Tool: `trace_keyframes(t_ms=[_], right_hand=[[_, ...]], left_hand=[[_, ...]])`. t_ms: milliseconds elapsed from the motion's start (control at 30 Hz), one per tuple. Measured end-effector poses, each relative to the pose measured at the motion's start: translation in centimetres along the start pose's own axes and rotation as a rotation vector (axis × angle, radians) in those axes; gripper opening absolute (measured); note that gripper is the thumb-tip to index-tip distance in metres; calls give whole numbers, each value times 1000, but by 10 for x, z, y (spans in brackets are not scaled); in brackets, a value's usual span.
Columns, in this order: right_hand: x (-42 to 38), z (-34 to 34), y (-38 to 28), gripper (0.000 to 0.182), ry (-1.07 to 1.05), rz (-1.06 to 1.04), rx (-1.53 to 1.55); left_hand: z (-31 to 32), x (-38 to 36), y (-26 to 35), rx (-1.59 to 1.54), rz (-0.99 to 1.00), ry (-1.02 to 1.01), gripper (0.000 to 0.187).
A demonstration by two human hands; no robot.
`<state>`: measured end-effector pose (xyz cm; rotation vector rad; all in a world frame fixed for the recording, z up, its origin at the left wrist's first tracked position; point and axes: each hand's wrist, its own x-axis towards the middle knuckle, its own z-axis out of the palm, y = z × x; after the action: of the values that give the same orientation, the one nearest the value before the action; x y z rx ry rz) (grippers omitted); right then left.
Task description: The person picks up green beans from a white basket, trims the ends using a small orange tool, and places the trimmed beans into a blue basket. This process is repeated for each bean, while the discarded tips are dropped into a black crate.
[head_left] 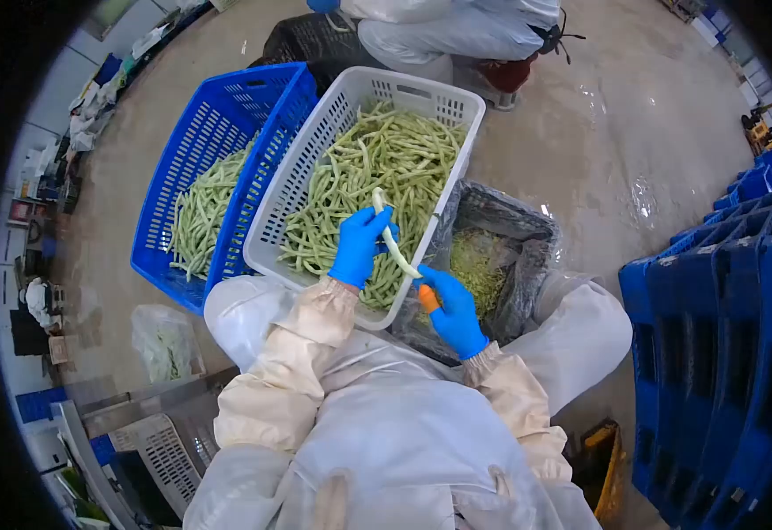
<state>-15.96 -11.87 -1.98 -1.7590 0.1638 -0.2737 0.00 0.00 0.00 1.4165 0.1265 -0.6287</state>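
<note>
My left hand (359,247), in a blue glove, is closed around a long pale green bean (392,244). The bean slants down from it towards my right hand. My right hand (455,311), also gloved in blue, has its fingers at the bean's lower end. A short orange handle (428,299) sticks out of that hand; the rest of the tool is hidden. Beneath both hands is a white slotted crate (267,231) heaped with green beans (395,150). To the right sits a bin lined with a dark plastic bag (527,252), with green trimmings (478,265) inside.
A blue crate (152,208) with more beans stands left of the white one. Stacked blue pallets (713,327) rise on the right. A clear bag (167,344) lies on the floor at left. Another person in pale covers (457,40) sits beyond the crates.
</note>
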Motion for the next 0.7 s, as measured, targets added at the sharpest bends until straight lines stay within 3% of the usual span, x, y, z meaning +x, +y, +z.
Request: trace_keyframes(t_ms=[67,100,400,467,633,700], right_hand=[[15,6,10,31,80,-312,-316],[-21,-10,-5,31,65,-281,-335],[-20,-6,0,23,116,-315,-385],[-22,-5,0,19,150,-196,-476],[-22,0,-4,17,165,-325,-428],[-25,5,-5,18,159,-407,-368]], left_hand=[[1,11,7,38,60,20,18],[16,-24,-7,18,26,15,18],[28,-27,0,90,270,2,22],[36,-33,1,78,300,30,19],[40,-27,-8,115,375,64,16],[40,-29,-9,125,246,-128,22]])
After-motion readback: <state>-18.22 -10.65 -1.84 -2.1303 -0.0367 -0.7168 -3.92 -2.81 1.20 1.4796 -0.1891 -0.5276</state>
